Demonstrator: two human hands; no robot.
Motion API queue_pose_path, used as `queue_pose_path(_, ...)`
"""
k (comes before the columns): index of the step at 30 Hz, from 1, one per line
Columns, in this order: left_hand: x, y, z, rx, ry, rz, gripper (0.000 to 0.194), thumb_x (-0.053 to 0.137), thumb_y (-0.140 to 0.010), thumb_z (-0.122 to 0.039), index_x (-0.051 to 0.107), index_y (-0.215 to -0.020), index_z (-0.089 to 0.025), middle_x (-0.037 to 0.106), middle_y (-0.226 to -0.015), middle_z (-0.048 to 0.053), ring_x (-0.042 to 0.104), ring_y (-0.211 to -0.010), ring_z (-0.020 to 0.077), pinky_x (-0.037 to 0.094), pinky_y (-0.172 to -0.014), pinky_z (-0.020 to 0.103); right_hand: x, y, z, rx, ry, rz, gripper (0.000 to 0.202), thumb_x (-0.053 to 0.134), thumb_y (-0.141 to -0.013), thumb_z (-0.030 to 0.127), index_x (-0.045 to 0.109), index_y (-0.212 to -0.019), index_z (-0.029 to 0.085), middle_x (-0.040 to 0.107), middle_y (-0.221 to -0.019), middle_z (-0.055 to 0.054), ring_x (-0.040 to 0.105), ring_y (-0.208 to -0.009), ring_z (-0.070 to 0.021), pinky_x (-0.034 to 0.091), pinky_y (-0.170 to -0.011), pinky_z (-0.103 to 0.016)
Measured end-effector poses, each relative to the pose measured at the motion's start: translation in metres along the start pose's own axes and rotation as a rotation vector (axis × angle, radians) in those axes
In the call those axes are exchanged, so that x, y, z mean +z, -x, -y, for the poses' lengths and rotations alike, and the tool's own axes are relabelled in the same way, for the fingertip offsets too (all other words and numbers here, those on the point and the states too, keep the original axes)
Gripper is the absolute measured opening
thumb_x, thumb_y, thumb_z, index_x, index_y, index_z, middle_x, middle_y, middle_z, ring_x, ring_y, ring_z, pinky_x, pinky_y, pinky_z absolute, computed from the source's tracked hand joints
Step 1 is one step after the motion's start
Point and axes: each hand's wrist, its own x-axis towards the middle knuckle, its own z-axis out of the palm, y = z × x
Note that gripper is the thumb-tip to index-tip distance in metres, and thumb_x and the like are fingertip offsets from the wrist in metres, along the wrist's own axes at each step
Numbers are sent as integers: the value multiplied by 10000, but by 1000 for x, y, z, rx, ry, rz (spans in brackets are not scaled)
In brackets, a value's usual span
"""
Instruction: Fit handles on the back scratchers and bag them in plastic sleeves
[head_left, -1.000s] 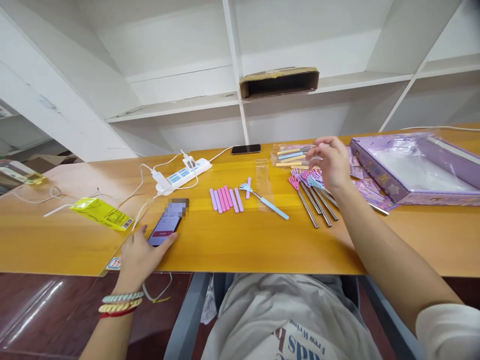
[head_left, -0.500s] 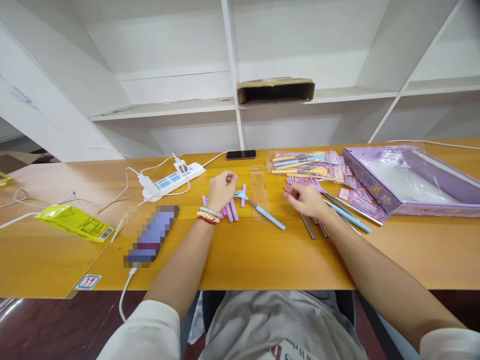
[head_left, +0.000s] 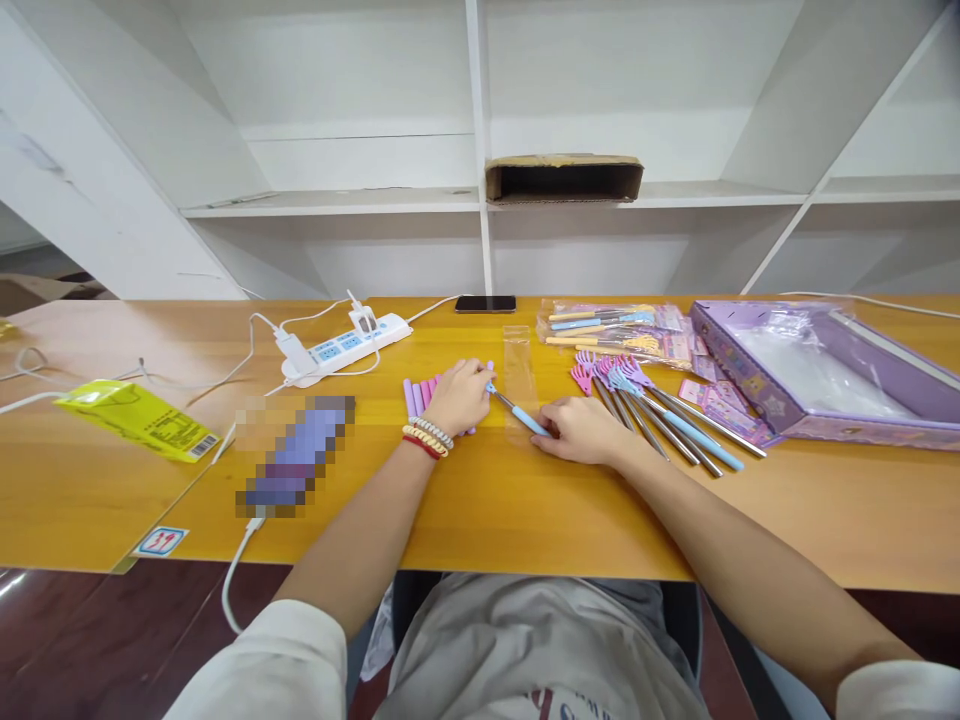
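Moved inward, the right hand (head_left: pixel 581 430) hides the blue handle's (head_left: pixel 529 421) end.

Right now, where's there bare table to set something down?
Bare: table between left forearm and right forearm; also between right forearm and purple box. Crowded: around left hand, right hand and blue-handled back scratcher; among loose back scratchers left of the box.

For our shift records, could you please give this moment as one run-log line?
left hand: at head of blue-handled scratcher; right hand: on its handle; nearby: pink and purple tubes, clawed rods, clear sleeve
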Motion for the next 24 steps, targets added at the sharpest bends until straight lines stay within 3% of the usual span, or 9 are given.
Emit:
queue_pose_path(6, 8, 1, 2, 69, -11, -55, 258, 456, -809, -213, 620, -1008, -201, 557, -1057, 86, 489, -979, 227, 405, -849, 367, 2, -3, -3, 118, 70, -51, 236, 418, -815, 350, 593, -803, 193, 661, -758, -59, 594, -672, -188, 305, -584, -266)
queue_pose_path(12, 8, -2, 4, -104, 96, -300, 399, 503, -808, -318, 503, -1186, -188, 475, -1209, 120, 433, -1109, 276, 367, -930, 430, 4, -3, -16, 202, -130, -244, 208, 389, -838, 331, 541, -844, 189, 625, -676, -19, 551, -598, -146, 311, -581, -239)
queue_pose_path(15, 6, -4, 5, -158, 218, -405, 405, 497, -823, -344, 492, -1191, -175, 495, -1194, 112, 450, -1113, 253, 367, -955, 406, 4, -2, -22, 169, -247, -310, 199, 408, -835, 338, 528, -806, 182, 584, -618, -3, 506, -549, -124, 313, -566, -225)
queue_pose_path(19, 1, -4, 8, -151, 386, -456, 285, 453, -856, -287, 548, -1098, -170, 584, -1056, 75, 556, -943, 173, 441, -865, 313, 2, 0, -24, 84, -380, -315, 205, 425, -834, 321, 541, -757, 170, 519, -548, 19, 444, -497, -101, 295, -522, -212)
queue_pose_path(24, -1, -5, 11, -205, 477, -493, 317, 494, -838, -315, 530, -1117, -170, 626, -998, 65, 590, -862, 161, 470, -817, 306, 0, 1, -23, 0, -429, -243, 272, 418, -860, 343, 580, -1004, 178, 547, -579, 24, 446, -493, -97, 294, -533, -216)
